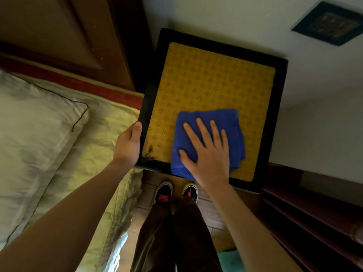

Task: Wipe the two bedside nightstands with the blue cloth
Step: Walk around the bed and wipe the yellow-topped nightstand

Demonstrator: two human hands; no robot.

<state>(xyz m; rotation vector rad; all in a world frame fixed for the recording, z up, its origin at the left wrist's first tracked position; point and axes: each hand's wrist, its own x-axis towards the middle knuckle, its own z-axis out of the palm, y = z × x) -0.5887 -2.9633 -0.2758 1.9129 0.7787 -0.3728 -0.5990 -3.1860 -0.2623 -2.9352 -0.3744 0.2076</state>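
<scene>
A nightstand (279, 107) with a black frame and a yellow patterned top stands between the bed and the wall. The folded blue cloth (231, 122) lies on the near part of its top. My right hand (208, 150) presses flat on the cloth with the fingers spread. My left hand (128, 143) grips the nightstand's left edge near the front corner, thumb on the black frame. A dark stain (150, 152) shows at the yellow top's near left corner. Only one nightstand is in view.
The bed with a yellowish sheet (94, 150) and a pale pillow (33, 122) lies on the left, under a wooden headboard (64, 36). My shoes (176, 191) stand on the tiled floor before the nightstand. Dark wooden furniture (314, 209) is at right. A framed picture (328, 22) hangs on the wall.
</scene>
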